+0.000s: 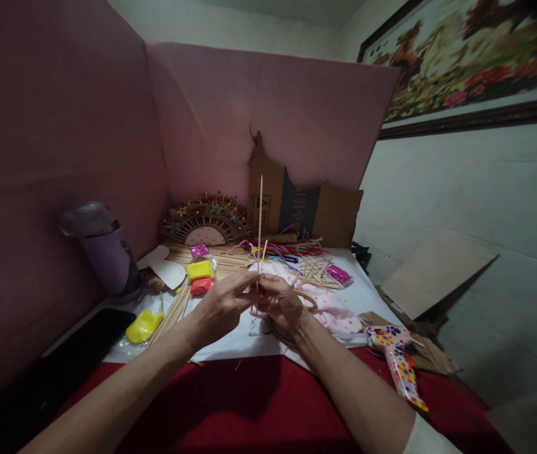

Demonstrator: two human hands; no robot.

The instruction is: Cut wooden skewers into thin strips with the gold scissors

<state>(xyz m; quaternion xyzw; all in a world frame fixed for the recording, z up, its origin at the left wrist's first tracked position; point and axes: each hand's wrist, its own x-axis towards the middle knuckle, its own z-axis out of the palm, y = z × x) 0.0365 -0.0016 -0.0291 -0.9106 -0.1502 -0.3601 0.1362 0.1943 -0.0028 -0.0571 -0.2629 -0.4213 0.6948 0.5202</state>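
A long thin wooden stick (260, 214) stands upright between my two hands. My left hand (221, 306) pinches it near its lower end, fingers pressed together. My right hand (280, 301) is closed around the same spot, beside a shorter stick (263, 249) that leans next to the long one. Both hands hover over a pink dotted cloth (329, 306) on a white sheet (358, 291). A thin hoop (310, 296) lies just right of my right hand.
Loose sticks (176, 310), yellow (200, 270), red (201, 286) and pink (339, 274) clay lumps, a yellow lump (144, 326), a fan-shaped craft (206, 221), a purple bottle (103, 249), a patterned glue gun (401, 359), cardboard (297, 205), a black phone (84, 340).
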